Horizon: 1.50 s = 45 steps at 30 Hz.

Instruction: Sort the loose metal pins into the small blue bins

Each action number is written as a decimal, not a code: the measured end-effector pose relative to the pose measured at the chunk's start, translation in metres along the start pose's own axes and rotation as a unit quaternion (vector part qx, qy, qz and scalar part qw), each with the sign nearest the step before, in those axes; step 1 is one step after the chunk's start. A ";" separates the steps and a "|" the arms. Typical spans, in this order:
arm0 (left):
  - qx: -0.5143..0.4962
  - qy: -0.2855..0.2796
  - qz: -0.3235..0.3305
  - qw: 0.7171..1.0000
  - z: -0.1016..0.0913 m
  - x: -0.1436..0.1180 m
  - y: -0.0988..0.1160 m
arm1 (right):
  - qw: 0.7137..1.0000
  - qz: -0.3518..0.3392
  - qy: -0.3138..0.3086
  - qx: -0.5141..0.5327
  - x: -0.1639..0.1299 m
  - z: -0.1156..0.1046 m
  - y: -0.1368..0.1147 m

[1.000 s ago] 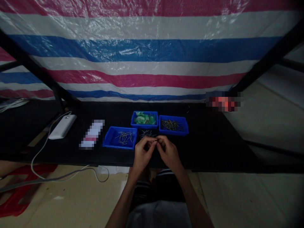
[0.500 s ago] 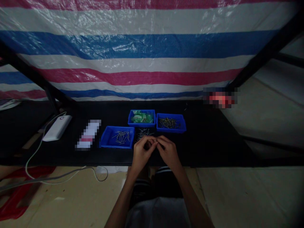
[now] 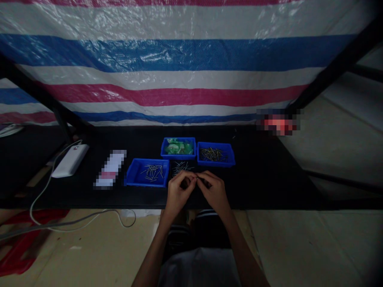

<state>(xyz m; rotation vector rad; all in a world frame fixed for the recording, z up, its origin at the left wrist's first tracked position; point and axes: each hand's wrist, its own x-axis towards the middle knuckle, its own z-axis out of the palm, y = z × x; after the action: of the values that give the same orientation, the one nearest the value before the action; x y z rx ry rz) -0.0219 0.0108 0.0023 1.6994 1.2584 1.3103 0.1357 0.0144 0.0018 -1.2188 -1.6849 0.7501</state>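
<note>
Pins (image 3: 180,166), thin and silvery, lie in a loose heap on the black desk (image 3: 263,175), just beyond the knuckles of the left hand (image 3: 179,193). That hand and the right hand (image 3: 214,193) meet fingertip to fingertip over the near part of the desk, each pinched between thumb and forefinger on a tiny piece (image 3: 196,178); it is too small and dim to identify.

Three blue trays stand around the heap. The left tray (image 3: 133,173) holds similar silvery pins, spread mostly toward its right side. The middle tray (image 3: 178,156), behind the heap, holds green packets (image 3: 179,148). Just beside it, the right tray (image 3: 216,162) is scattered with darker, brassy pins (image 3: 213,154).

Farther left on the desk are a blurred-out pale rectangle (image 3: 110,169) and a white box (image 3: 71,161) with a cable (image 3: 40,195) attached. Behind the desk hangs a striped sheet (image 3: 191,56).
</note>
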 end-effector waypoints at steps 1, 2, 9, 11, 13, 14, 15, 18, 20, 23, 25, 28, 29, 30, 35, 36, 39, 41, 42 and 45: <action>-0.003 -0.002 -0.004 1.000 0.000 0.000 0.000 | 1.000 -0.002 -0.001 -0.001 0.000 0.000 0.000; -0.006 -0.004 -0.007 1.000 0.000 0.000 0.001 | 1.000 -0.004 -0.001 -0.001 0.000 0.000 0.000; -0.018 -0.013 -0.016 1.000 -0.001 0.000 0.001 | 1.000 -0.002 -0.004 0.001 0.000 0.000 0.000; -0.019 -0.015 -0.016 1.000 -0.001 0.000 0.001 | 1.000 0.001 -0.005 0.000 -0.001 0.000 0.000; -0.020 -0.016 -0.016 1.000 -0.001 0.000 0.001 | 1.000 0.004 -0.008 -0.001 -0.001 -0.001 -0.001; -0.022 -0.017 -0.017 0.999 -0.001 0.000 0.001 | 1.000 0.004 -0.009 -0.002 -0.001 -0.001 -0.001; -0.024 -0.018 -0.019 0.999 -0.002 0.001 0.002 | 1.000 0.005 -0.008 -0.003 0.000 -0.001 -0.001; -0.031 -0.018 -0.024 0.999 -0.002 0.001 0.002 | 1.000 0.004 -0.004 -0.003 0.000 -0.001 0.000; -0.034 -0.017 -0.026 0.999 -0.002 0.000 0.002 | 1.000 0.003 -0.004 -0.003 0.000 -0.001 0.000; -0.038 -0.016 -0.027 0.999 -0.002 0.000 0.002 | 1.000 -0.003 -0.006 -0.007 0.000 -0.001 0.001; -0.038 -0.015 -0.026 0.999 -0.002 0.000 0.001 | 1.000 -0.005 -0.003 -0.009 0.000 -0.001 0.000; -0.033 -0.012 -0.025 0.999 -0.001 0.000 0.001 | 1.000 -0.003 -0.001 -0.008 0.000 -0.001 -0.001; -0.031 -0.012 -0.025 0.999 -0.001 0.000 0.001 | 1.000 -0.001 -0.002 -0.008 0.000 -0.001 -0.001; -0.030 -0.012 -0.025 0.999 -0.001 0.000 0.000 | 1.000 -0.001 -0.002 -0.008 -0.001 -0.001 -0.001; -0.024 -0.013 -0.022 0.999 -0.002 0.000 0.000 | 1.000 0.003 0.002 -0.014 -0.001 0.000 -0.001; -0.023 -0.014 -0.021 0.999 -0.002 0.000 0.000 | 1.000 0.005 0.005 -0.016 -0.001 0.000 -0.001; -0.019 -0.015 -0.021 0.999 -0.002 -0.001 0.000 | 1.000 0.008 0.010 -0.016 0.000 0.000 0.000; -0.018 -0.014 -0.020 1.000 -0.001 -0.001 -0.001 | 1.000 0.008 0.004 -0.017 0.000 0.000 0.000; -0.020 -0.014 -0.019 1.000 -0.002 0.000 -0.001 | 1.000 0.008 0.001 -0.017 0.000 -0.001 0.000; -0.029 -0.016 -0.020 0.999 -0.002 0.000 -0.001 | 1.000 0.008 0.004 -0.017 -0.001 -0.001 0.000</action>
<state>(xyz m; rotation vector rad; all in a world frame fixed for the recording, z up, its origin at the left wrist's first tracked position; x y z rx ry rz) -0.0239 0.0113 0.0020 1.6403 1.2193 1.2789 0.1363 0.0138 0.0017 -1.2576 -1.6896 0.7279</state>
